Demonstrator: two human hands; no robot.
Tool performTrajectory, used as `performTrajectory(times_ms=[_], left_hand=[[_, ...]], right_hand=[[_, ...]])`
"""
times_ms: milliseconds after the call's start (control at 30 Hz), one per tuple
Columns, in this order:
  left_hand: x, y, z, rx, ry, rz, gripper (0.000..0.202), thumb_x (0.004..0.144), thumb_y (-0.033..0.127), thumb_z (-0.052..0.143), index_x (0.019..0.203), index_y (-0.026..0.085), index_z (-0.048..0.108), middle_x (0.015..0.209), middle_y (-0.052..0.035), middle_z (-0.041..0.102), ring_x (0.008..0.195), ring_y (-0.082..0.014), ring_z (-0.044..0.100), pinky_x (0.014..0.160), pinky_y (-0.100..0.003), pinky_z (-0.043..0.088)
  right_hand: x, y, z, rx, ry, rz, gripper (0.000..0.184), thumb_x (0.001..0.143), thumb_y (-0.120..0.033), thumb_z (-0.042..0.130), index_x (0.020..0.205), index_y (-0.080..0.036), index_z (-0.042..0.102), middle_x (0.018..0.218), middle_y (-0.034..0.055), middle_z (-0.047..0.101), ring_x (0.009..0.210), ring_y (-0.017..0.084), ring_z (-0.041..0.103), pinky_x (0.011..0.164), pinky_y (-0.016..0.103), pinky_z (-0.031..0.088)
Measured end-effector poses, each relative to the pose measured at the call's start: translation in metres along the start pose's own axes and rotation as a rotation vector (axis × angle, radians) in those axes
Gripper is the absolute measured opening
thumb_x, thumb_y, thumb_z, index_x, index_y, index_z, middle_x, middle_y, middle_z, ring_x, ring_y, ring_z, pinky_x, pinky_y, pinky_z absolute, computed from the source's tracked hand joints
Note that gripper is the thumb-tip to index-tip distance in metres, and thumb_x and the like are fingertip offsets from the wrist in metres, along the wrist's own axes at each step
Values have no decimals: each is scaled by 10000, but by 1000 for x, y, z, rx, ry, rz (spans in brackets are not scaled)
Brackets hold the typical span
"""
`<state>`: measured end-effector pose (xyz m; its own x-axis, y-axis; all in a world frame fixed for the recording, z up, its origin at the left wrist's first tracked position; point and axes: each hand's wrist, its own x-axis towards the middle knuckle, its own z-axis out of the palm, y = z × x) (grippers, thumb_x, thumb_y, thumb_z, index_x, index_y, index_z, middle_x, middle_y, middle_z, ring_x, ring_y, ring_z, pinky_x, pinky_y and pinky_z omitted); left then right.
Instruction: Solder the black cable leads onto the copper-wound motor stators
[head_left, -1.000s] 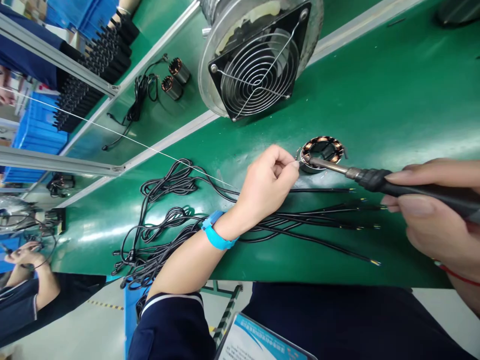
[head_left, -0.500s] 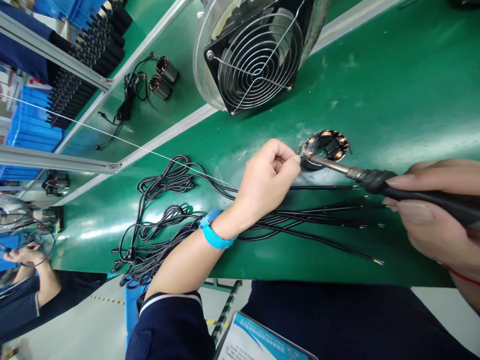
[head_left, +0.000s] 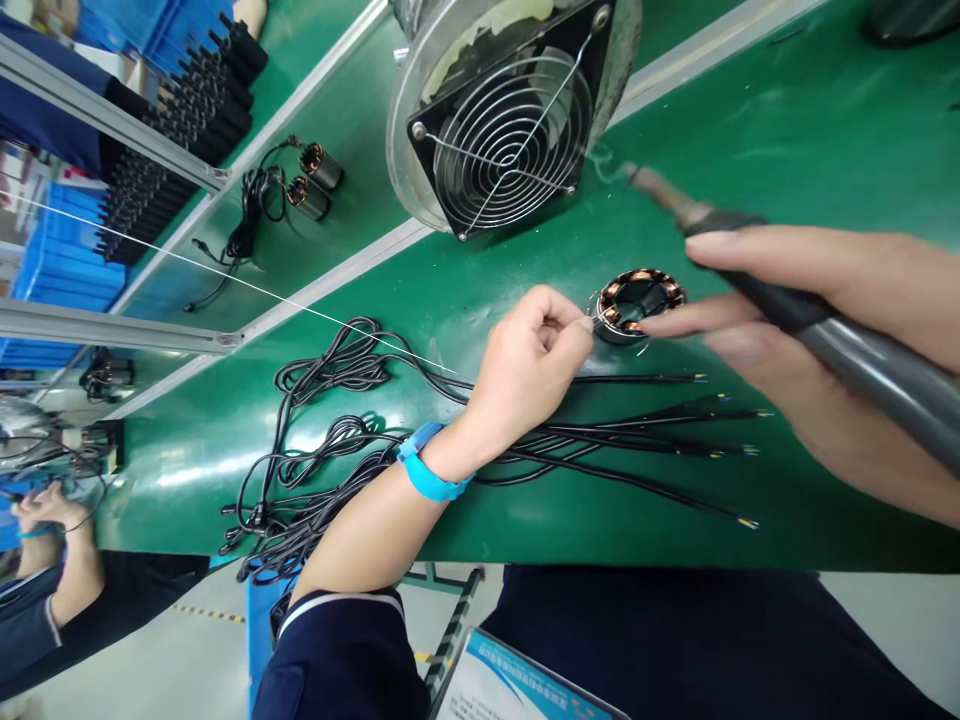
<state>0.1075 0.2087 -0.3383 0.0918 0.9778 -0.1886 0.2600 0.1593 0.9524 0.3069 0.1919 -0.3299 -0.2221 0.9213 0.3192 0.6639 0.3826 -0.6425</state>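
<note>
Left hand (head_left: 534, 345): thumb and forefinger pinched together on a thin wire (head_left: 602, 317) at the near-left edge of a copper-wound ring (head_left: 621, 328), which stands on the green bench (head_left: 525, 535) just beyond and right of those fingertips. Wrist roughly straight, back of the hand toward the camera; forearm slants up from lower left, blue wristband (head_left: 439, 470) on the wrist. Right hand (head_left: 832, 350): closed around the black handle of a soldering iron (head_left: 900, 385), entering from the right, iron angled up and left. Its metal end sits beyond the ring and apart from it, blurred; a faint smoke wisp is near the tip. One finger of this hand reaches to the ring's right rim; contact cannot be told. Black cables (head_left: 337, 375) lie coiled left of the left hand and run beneath its wrist, stripped ends between the two hands. Fan (head_left: 510, 165) stands beyond the left hand, well apart.
</note>
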Motion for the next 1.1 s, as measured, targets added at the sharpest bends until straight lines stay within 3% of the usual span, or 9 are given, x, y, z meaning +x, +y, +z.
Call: performTrajectory(times_ms=[100,300,500,667,733,833,933,1100], left_hand=[[0,1,0,2,5,-6,191,862,136,593,732,209,473,516,84,423,472,-67,379,483,-226,278],[0,0,-1,-3,-11,12,192,873,171,594,733,213,469,534,79,428,477,-71,385,478,-231,282],[0,2,-3,-46,-46,-27,183,876,181,591,736,207,475,523,83,436,459,-61,378,466,-219,292],[-1,1,-5,-103,-99,-17,130,895,183,543,776,202,494,556,76,477,462,-62,442,472,-203,357],[-2,-2,-7,-48,-75,84,117,908,209,546,796,195,517,662,41,552,540,-73,526,525,-209,420],[-2,-8,-8,112,8,407,116,923,239,577,820,185,570,900,-33,646,804,-122,636,701,-250,514],[-1,-12,-10,302,42,662,115,947,227,575,844,186,605,970,-59,669,960,-159,640,836,-301,525],[-1,-13,-12,483,27,752,84,937,160,554,862,185,583,958,-58,652,943,-166,617,841,-316,508]], right_hand=[[10,3,8,-15,-35,-77,462,1022,-589,393,1382,-337,535,1250,19,668,986,238,685,732,394,560],[10,13,30,119,-3,-181,499,991,-436,535,1463,-333,414,1213,10,675,1192,244,626,1001,463,517],[9,6,35,63,99,-134,455,985,-329,559,1425,-303,445,1029,-5,707,1047,209,657,930,410,516],[11,-1,39,47,48,-137,407,973,-274,506,1378,-266,472,976,4,703,1006,218,668,919,406,513],[11,-2,40,29,45,-156,394,966,-258,505,1359,-255,485,967,8,704,1005,218,670,919,393,514],[10,-3,40,27,75,-192,395,959,-250,536,1352,-227,500,956,19,701,1006,220,669,917,377,519],[9,-3,40,74,96,-205,425,960,-249,550,1381,-245,489,964,15,697,1018,226,669,932,384,520],[11,-4,40,113,60,-147,430,961,-261,547,1385,-299,493,977,10,697,1053,246,665,947,409,526]])
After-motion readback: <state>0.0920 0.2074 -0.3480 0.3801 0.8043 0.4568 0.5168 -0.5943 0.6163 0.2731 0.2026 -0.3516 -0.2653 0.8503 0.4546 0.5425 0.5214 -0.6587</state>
